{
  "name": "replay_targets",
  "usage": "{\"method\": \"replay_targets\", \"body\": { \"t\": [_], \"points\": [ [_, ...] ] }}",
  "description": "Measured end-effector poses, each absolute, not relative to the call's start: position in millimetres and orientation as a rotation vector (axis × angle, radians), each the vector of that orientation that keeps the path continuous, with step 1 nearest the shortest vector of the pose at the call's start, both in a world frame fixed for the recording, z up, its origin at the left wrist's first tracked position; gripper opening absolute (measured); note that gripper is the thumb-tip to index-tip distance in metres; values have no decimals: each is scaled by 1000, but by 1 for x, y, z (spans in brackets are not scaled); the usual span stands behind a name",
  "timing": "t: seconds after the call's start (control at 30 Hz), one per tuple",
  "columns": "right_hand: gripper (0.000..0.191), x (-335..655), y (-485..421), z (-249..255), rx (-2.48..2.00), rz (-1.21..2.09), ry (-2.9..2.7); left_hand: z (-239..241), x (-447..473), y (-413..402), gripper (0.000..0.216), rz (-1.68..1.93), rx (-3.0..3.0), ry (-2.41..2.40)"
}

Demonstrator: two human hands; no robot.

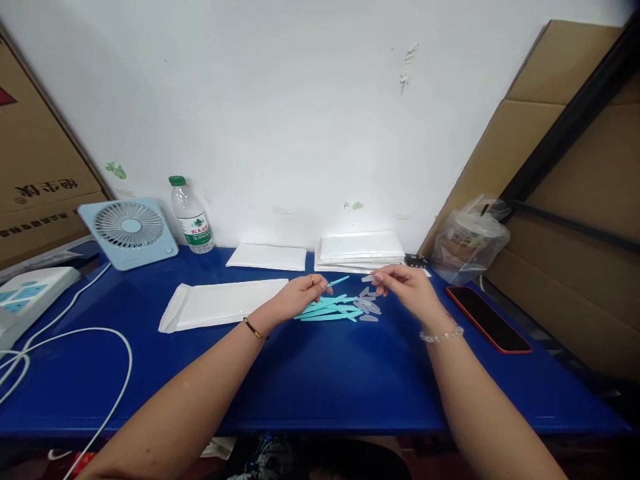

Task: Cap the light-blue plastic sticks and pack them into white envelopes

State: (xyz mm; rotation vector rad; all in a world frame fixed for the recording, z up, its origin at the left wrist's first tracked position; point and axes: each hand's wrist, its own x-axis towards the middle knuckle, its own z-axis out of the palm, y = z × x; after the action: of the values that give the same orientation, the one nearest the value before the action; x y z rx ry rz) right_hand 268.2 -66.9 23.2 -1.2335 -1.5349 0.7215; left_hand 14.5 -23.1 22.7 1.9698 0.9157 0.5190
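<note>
Below the worktop [345, 393], the person's lap [280, 460] is dark, cut off by the bottom edge and hard to make out. Both forearms run out of view there too. On the worktop, the turquoise sticks [327, 313] lie in a loose pile, some ends hidden behind the left hand [300, 293]; the translucent pieces [369, 307] lie heaped just beside them, overlapping too much to count. Above the piles, the left hand's grip is closed to a pinch on one turquoise stick [339, 281], its lower end covered by the fingers. The right hand's grip is also pinched, holding a translucent piece [367, 278] whose far end the fingertips cover. A white padded envelope [215, 307] passes partly behind the left hand. To the right lies a red-edged phone [489, 320]. Farther back, a white stack [360, 248] partly hides a black patterned object [417, 261], too small to identify.
</note>
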Motion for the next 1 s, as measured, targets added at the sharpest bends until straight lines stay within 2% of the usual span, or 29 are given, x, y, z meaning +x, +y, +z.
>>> {"method": "replay_targets", "body": {
  "t": [0.33,0.6,0.83,1.0],
  "points": [
    [33,251,-62,6,-1195,848,-1627,15,15,-22,28,585,2304,999],
    [31,254,-63,7,-1204,800,-1660,17,12,-21,27,583,2323,1024],
    [35,244,-65,3,-1187,936,-1744,12,20,-27,25,595,2298,963],
    [26,263,-64,9,-1361,779,-1972,7,27,-37,23,400,2327,923]
  ]
}}
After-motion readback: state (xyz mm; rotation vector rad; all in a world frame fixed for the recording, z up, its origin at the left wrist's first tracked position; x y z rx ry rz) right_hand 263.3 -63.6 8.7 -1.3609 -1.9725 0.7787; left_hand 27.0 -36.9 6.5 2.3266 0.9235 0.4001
